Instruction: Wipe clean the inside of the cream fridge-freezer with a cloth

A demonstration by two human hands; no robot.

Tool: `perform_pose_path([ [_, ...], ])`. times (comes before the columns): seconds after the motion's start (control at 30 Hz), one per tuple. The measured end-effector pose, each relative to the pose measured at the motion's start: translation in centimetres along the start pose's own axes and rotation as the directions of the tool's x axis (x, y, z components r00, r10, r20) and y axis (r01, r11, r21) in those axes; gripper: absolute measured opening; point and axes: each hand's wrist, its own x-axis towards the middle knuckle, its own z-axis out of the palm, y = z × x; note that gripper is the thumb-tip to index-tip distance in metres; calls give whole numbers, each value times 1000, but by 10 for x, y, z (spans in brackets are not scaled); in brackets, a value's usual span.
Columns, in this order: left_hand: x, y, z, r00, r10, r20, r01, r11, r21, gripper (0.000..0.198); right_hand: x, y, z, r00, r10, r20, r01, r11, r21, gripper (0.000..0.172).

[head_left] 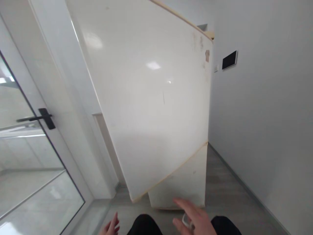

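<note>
A large glossy white panel [156,104] with a pale tan edge stands tilted in front of me. Smudges and a brown worn patch mark its upper right corner. Behind its lower edge shows a second white panel [181,186] reaching down to the floor. My right hand [195,218] is at the bottom, in front of the panels, with a small white object [186,220] between thumb and fingers; its kind is unclear. Lower left, my left hand [110,227] is partly cut off by the frame, its fingers stretched out and nothing seen in them.
At left is a glass door [49,182] with a black handle [46,118]. A grey wall [264,114] on the right carries a dark wall screen [229,60] and a small switch [216,68]. Grey wood-look flooring [230,195] runs below. My knees [144,225] show at the bottom.
</note>
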Motion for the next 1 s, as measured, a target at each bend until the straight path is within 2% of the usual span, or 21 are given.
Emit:
perform_pose_path([
  [0.07,2,-1,6,999,36,10,-35,996,-81,67,29,1,-9,999,-49,17,50,999,-23,51],
  [0.1,1,9,12,994,107,7,-106,990,-90,70,44,0,-13,997,-78,2,78,996,-45,49],
  [0.17,-6,46,30,959,284,2,-283,956,-78,77,78,-3,-16,990,-138,-12,136,984,-111,45],
  [0.23,-19,96,54,889,457,3,-456,887,-79,83,114,-6,-11,981,-195,21,195,958,-209,43],
  [0.3,-30,147,81,784,620,-12,-618,780,-99,88,148,-5,2,967,-246,67,254,909,-329,44],
  [0.37,-33,191,107,673,735,-82,-737,676,14,82,178,-3,18,951,-289,107,305,835,-457,48],
  [0.4,-30,209,118,647,754,-114,-753,655,61,81,191,-2,27,944,-303,128,325,792,-517,50],
  [0.47,-18,238,133,619,779,-96,-769,626,129,76,213,0,41,937,-308,166,342,707,-619,58],
  [0.57,3,261,141,607,794,-13,-777,597,201,73,238,-1,56,942,-273,196,328,617,-715,69],
  [0.63,10,260,136,611,791,36,-773,585,244,75,253,0,64,953,-244,180,294,598,-745,71],
  [0.7,7,244,125,627,776,62,-757,589,282,75,266,3,72,969,-203,139,236,606,-760,68],
  [0.9,-36,144,69,710,698,92,-663,620,420,62,285,16,93,987,-161,6,112,662,-741,57],
  [1.0,-50,110,35,754,648,102,-615,643,457,60,287,21,98,983,-180,-39,98,688,-719,52],
])
